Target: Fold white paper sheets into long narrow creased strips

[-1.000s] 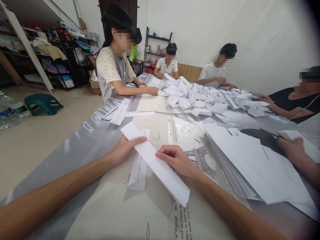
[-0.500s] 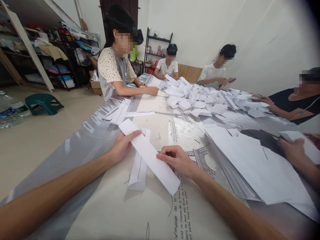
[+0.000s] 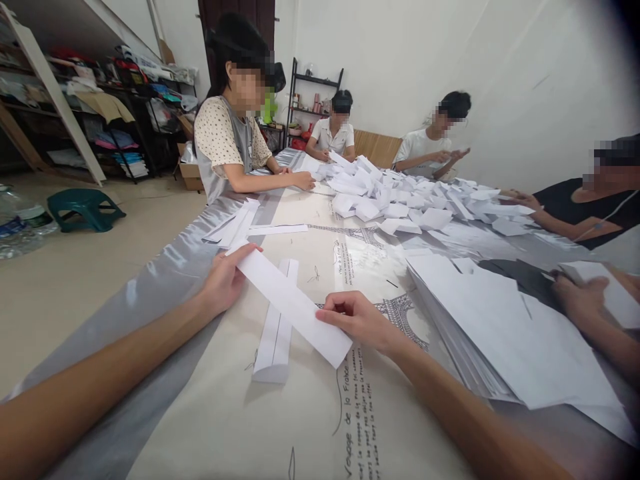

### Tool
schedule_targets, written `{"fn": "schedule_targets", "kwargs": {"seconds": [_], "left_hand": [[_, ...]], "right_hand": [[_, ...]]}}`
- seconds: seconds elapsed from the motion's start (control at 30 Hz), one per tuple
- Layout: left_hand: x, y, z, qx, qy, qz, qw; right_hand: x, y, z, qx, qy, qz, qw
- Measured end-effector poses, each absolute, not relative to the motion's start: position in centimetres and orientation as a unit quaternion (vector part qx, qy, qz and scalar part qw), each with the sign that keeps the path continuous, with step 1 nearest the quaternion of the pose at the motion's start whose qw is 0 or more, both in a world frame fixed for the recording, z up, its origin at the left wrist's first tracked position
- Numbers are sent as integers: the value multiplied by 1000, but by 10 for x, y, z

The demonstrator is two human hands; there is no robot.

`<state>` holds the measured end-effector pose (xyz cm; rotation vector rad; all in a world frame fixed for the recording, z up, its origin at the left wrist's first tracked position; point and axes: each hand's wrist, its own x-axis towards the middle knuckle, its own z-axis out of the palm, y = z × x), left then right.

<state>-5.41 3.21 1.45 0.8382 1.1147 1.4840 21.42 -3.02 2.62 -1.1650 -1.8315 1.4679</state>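
Observation:
A long white folded paper strip [image 3: 293,303] slants between my two hands, above the tablecloth. My left hand [image 3: 226,279] pinches its far left end, thumb on top. Along its near right part, my right hand [image 3: 356,320] grips the edge between thumb and curled fingers. Beneath the held strip lies a second folded paper strip [image 3: 274,343], with a dark line along its length; the held one hides its middle. Farther off, beyond my left hand, several folded strips [image 3: 235,225] rest in a loose stack, and a thin strip [image 3: 278,229] lies beside them.
A large heap of folded white papers [image 3: 390,193] covers the far table. To my right stands a stack of white sheets [image 3: 500,327], with a co-worker's hand [image 3: 583,293] holding paper beyond it. Other people sit around the table. A green stool [image 3: 86,208] is on the floor at left.
My left hand has slid left to the end corner of the held strip. The strip's near end has risen slightly, while my right hand stays almost in place.

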Motion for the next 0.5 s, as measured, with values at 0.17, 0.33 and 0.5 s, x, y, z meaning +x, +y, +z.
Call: {"fn": "schedule_targets", "kwargs": {"seconds": [0.17, 0.33, 0.5], "left_hand": [[-67, 44, 10, 337, 471, 626, 522], [-74, 49, 7, 322, 471, 645, 508], [-76, 49, 9, 349, 471, 641, 497]], "right_hand": [[222, -27, 28, -423, -677, 549, 248], [232, -22, 30, -427, -691, 519, 266], [237, -19, 32, -444, -678, 513, 281]]}}
